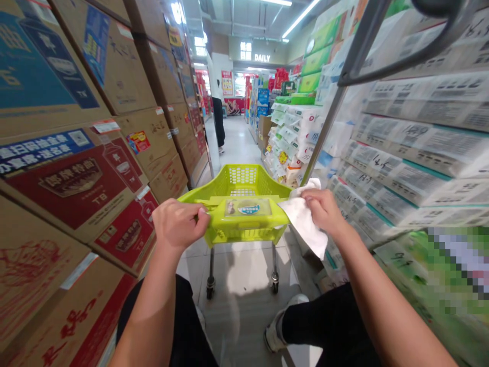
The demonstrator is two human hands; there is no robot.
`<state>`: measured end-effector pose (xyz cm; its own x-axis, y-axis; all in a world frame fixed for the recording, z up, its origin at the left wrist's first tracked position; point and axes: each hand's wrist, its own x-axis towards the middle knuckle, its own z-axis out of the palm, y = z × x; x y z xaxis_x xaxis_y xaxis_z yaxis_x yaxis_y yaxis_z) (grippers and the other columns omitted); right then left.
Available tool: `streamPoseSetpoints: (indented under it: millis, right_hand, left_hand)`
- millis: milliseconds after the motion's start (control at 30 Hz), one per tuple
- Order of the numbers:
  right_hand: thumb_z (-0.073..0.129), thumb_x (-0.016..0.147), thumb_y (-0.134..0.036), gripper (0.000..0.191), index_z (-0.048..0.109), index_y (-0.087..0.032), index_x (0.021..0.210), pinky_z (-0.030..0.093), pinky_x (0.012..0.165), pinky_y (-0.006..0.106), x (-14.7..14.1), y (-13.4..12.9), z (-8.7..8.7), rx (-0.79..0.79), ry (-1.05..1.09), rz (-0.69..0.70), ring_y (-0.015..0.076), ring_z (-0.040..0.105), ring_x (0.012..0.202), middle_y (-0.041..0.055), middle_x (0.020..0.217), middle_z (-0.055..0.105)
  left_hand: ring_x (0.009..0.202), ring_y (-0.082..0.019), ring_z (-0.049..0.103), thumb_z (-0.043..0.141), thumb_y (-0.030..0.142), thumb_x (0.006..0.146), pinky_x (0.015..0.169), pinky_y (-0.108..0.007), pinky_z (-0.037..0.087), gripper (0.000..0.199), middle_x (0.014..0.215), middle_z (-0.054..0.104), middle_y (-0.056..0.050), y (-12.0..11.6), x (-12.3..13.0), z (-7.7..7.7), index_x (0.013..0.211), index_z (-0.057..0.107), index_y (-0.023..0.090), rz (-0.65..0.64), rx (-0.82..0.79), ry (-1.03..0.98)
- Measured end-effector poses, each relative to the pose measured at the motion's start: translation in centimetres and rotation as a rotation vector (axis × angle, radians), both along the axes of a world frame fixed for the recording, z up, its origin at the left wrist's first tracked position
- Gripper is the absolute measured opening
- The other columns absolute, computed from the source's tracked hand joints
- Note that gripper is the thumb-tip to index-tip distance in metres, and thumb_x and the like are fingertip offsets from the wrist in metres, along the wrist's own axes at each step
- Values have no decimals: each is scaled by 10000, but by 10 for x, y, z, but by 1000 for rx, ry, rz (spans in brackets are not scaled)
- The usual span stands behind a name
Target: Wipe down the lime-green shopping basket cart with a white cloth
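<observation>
A yellow-green shopping cart (246,232) stands straight in front of me, with a clear label panel (249,207) on its handle side. My left hand (179,221) is closed around the left end of its handle. At the right end, my right hand (323,206) is closed on a white cloth (307,221), which drapes over that corner of the cart and hangs down. Whether the right fingers also grip the handle under the cloth is hidden. Holes pattern the far wall of the basket, and two front-facing casters (274,282) show beneath.
Stacked cartons (72,183) wall the left side closely. On the right rise piles of packaged tissue (412,168), with a metal pole (323,135) and a dark curved bar beside them. A person in black trousers (218,122) stands farther down the aisle (236,140).
</observation>
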<state>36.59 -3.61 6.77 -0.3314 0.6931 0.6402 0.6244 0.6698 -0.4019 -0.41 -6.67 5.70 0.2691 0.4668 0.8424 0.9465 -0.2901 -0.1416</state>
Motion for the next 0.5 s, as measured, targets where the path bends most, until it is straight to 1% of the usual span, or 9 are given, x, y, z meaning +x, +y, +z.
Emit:
streamPoseSetpoints:
  millis: [33,100,167,233,300,367,400,433,500]
  right_hand:
    - [395,871,-279,297,332,-247,582,308,610,322,1,1,12,-75,-140,10,158,436,547,-7,553,428]
    - [418,855,-263,301,352,-239,562,287,612,328,-1,1,29,-167,-366,-51,154,420,547,7,547,465]
    - [434,861,-269,326,373,-236,542,278,614,339,-7,-2,32,-172,-473,-135,159,414,549,23,539,490]
    - [413,889,-279,336,420,-234,556,322,652,346,-13,-8,19,-65,-404,-157,174,459,577,32,558,517]
    - [356,937,-300,342,493,-234,630,385,737,366,-20,-15,-8,150,-166,-195,205,542,663,43,629,559]
    - [300,980,-338,352,557,-232,765,429,834,411,-28,-21,-36,384,109,-288,254,611,828,72,764,609]
    - [284,993,-350,349,568,-232,829,441,870,434,-32,-24,-47,466,216,-343,275,621,912,87,832,622]
    - [275,1000,-351,342,567,-232,870,448,895,450,-37,-26,-54,512,286,-394,288,619,979,99,882,626]
    - [283,996,-332,313,555,-235,874,454,908,459,-44,-32,-56,502,301,-472,295,608,1009,107,916,633]
  left_hand:
    - [490,-203,566,492,307,854,544,-332,325,380,512,652,-31,0,0,0,543,698,235,9,-10,-6]
    - [493,-205,562,490,316,851,545,-332,310,383,504,640,-38,-2,1,0,541,699,234,28,-29,-21]
    - [492,-208,552,489,322,847,542,-333,292,384,492,625,-45,-2,1,0,539,699,232,48,-44,-32]
    - [489,-209,543,486,326,845,539,-332,276,386,483,612,-49,-2,1,1,537,698,229,67,-56,-36]
    - [489,-210,538,480,330,845,538,-332,264,391,478,604,-52,-2,2,1,536,696,227,82,-68,-35]
    - [491,-211,536,472,334,846,541,-334,261,396,478,601,-53,-3,3,2,536,692,225,90,-81,-35]
    - [492,-212,537,470,336,846,544,-335,262,397,478,601,-52,-4,4,2,535,689,224,94,-89,-39]
    - [493,-212,538,468,335,846,548,-337,264,397,479,602,-52,-5,5,3,533,685,223,98,-96,-45]
    - [497,-213,540,467,330,843,555,-341,267,394,483,606,-55,-8,8,4,523,669,220,104,-116,-60]
